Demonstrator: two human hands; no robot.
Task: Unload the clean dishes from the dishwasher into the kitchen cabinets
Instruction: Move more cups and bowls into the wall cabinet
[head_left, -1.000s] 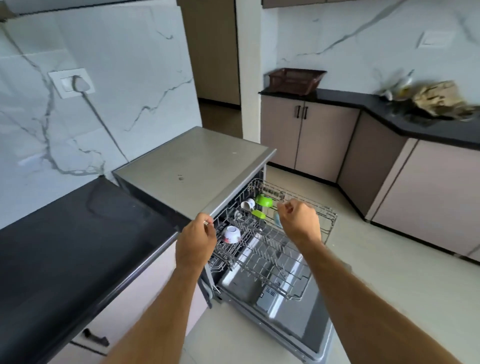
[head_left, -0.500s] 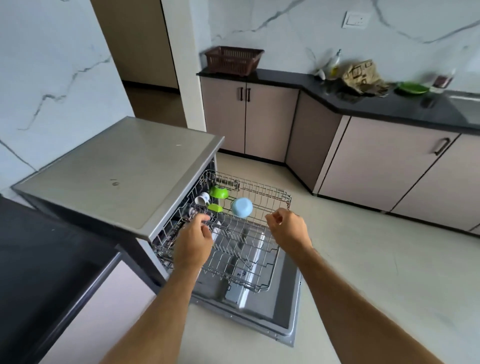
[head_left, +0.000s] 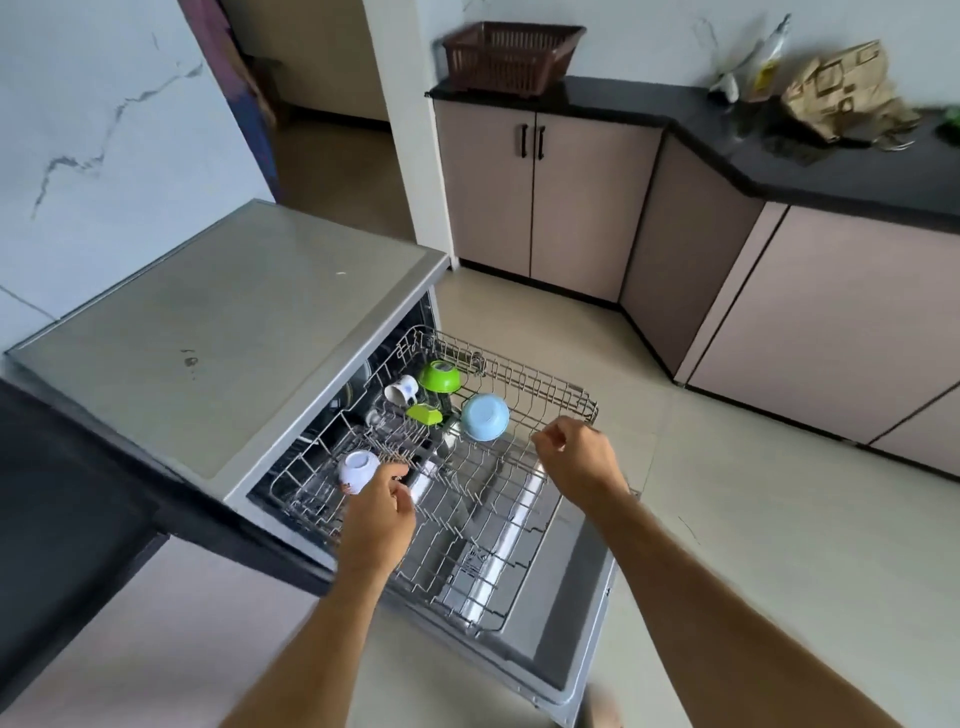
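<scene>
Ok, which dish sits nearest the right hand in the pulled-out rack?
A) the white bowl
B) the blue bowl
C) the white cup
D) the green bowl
B: the blue bowl lies upside down in the rack just left of the right hand, while the green bowl and white cup sit farther back and the white bowl is by the left hand.

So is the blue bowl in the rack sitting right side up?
No, the blue bowl lies tipped in the rack with its base facing the camera.
</scene>
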